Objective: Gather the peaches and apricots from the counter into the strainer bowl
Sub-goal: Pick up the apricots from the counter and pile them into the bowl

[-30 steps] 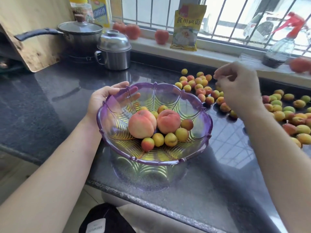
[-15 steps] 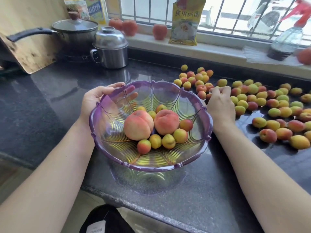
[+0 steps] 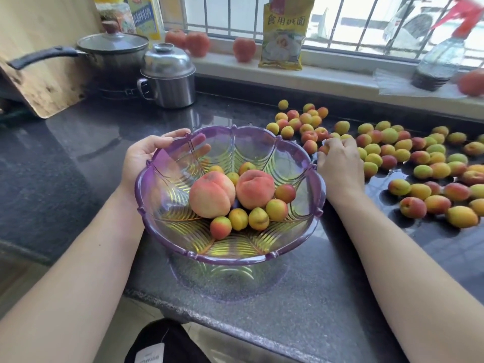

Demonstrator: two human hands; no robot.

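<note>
Item: bowl [image 3: 167, 163], purple, see-through, slotted, at the near edge of the worktop [image 3: 78, 163]. My left hand [image 3: 146, 155] grips its far-left rim, thumb outside, fingers inside. Contents: two peaches [image 3: 212, 195] and a handful of apricots [image 3: 258, 218].

Item: loose apricots [image 3: 419, 158], many, spread over the worktop to the right of the bowl and well back toward the window. My right hand [image 3: 340, 163] is just beside the bowl's right rim, fingers curled down over the nearest fruit; one apricot [image 3: 324, 149] shows at the fingertips. I take it as gripped, though the palm side is hidden.

Risks: round fruit on a glossy, seemingly wet surface may roll if nudged while I scoop. A full fist may shed one over the rim. The bowl looks partly over the edge; pressing on the near rim could tip it.

Surroundings: dark speckled stone, reflective. Pot [image 3: 112, 53], steel lidded mug [image 3: 169, 77], board [image 3: 44, 56] at rear left. Barred window; sill holds red fruit [image 3: 243, 49], a yellow packet [image 3: 284, 35], a spray bottle [image 3: 442, 61].
</note>
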